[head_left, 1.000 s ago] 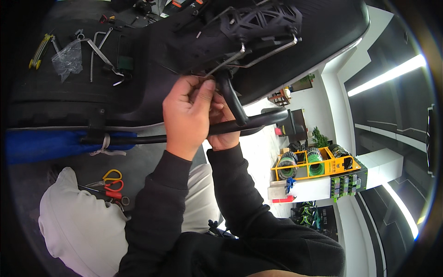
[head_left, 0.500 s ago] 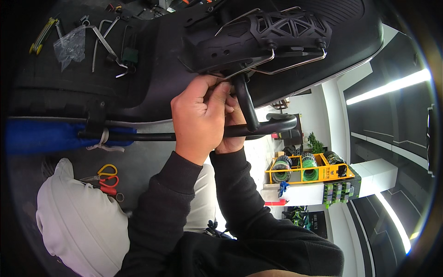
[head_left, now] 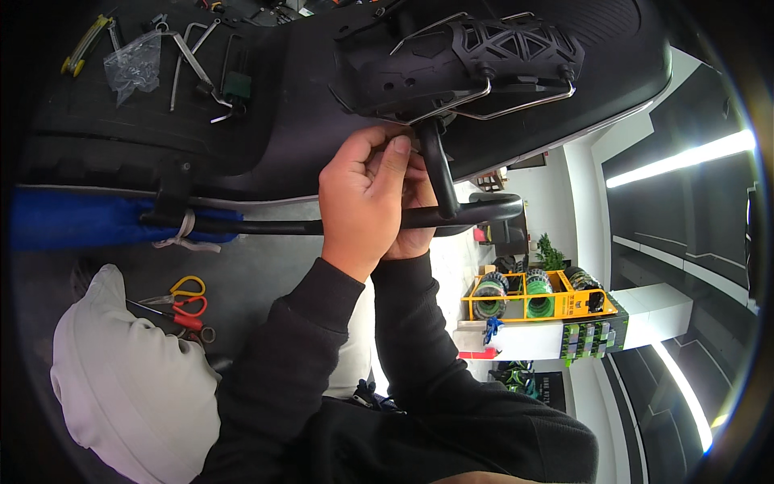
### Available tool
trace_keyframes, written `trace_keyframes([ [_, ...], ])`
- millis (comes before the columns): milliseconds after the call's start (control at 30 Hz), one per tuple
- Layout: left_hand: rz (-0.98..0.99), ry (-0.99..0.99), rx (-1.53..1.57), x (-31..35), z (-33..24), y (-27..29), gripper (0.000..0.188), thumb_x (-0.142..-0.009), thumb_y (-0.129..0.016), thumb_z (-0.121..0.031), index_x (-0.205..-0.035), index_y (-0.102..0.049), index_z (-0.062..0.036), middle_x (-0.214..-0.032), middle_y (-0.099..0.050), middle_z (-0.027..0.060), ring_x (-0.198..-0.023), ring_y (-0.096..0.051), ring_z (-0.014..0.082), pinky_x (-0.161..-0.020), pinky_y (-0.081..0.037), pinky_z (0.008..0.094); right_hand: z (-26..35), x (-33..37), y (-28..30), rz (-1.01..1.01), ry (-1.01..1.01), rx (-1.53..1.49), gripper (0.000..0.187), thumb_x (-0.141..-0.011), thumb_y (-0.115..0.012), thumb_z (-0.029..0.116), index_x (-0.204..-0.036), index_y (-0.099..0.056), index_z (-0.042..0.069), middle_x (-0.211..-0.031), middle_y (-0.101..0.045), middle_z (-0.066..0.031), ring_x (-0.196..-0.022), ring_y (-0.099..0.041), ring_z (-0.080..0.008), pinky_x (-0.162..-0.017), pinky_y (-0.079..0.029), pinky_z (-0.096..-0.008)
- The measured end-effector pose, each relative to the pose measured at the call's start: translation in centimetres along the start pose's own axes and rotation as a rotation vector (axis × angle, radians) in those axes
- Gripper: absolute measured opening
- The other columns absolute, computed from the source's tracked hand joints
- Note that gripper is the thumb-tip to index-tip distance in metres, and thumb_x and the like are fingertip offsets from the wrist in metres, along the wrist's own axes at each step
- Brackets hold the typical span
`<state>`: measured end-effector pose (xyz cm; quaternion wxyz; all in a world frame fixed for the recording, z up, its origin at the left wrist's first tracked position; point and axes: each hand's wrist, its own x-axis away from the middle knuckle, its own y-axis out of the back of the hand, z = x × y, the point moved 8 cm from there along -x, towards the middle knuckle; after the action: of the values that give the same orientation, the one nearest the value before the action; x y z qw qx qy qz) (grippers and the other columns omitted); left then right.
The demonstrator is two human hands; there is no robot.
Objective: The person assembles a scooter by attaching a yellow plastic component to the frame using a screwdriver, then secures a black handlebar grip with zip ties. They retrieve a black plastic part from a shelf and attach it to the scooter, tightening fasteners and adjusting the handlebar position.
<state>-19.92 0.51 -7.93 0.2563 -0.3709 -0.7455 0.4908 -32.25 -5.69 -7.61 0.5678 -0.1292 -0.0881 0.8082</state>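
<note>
My left hand [head_left: 360,194] is closed, thumb and fingers pinched together just under a ridged black plastic piece [head_left: 379,85] with bent silver wire rods [head_left: 522,116]. Behind it and partly covered, my right hand [head_left: 419,194] has its fingers at the same spot. Whatever lies between the fingertips is hidden or too small to name. Right beside them is a short black tube [head_left: 436,165], joined to a long black tubular bar [head_left: 282,227] that passes across my hands.
A large black body panel [head_left: 302,121] carries hex keys [head_left: 193,64], a clear plastic bag [head_left: 133,68] and yellow-handled pliers [head_left: 85,48]. Blue fabric [head_left: 81,222] is tied to the bar. Scissors [head_left: 189,297] lie on the floor beside my knee [head_left: 129,371]. A yellow tyre rack [head_left: 597,304] stands farther off.
The view has shifted slightly, so the panel and tools appear a little farther right and higher. Both hands remain at the same spot beside the tube; the left fingers have shifted slightly.
</note>
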Motion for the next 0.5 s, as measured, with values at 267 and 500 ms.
trace_keyframes([
  [267, 0.003, -0.041, -0.088, -0.1, -0.7, 0.1, 0.013, -0.104, -0.069, -0.007, -0.111, -0.073, 0.0029, -0.088, -0.078, 0.0078, -0.072, -0.072, 0.0106, -0.069, -0.057, 0.0254, 0.2, 0.1, -2.0, 0.202, -0.056, -0.178, 0.021, -0.112, -0.057, 0.029, -0.12, -0.065, 0.01, -0.105, -0.067, 0.0028, -0.103, -0.066, -0.0118, -0.098, -0.053, -0.0282],
  [500, -0.006, -0.19, -0.209, -0.7, -1.7, 0.3, 0.008, -0.099, -0.071, 0.001, -0.105, -0.074, 0.0032, -0.088, -0.075, 0.0112, -0.069, -0.073, 0.0163, -0.064, -0.057, 0.0279, -0.5, 0.0, -1.6, 0.205, -0.125, -0.165, 0.025, -0.113, -0.058, 0.038, -0.113, -0.063, 0.013, -0.101, -0.062, 0.0041, -0.1, -0.062, -0.0101, -0.096, -0.052, -0.0293],
])
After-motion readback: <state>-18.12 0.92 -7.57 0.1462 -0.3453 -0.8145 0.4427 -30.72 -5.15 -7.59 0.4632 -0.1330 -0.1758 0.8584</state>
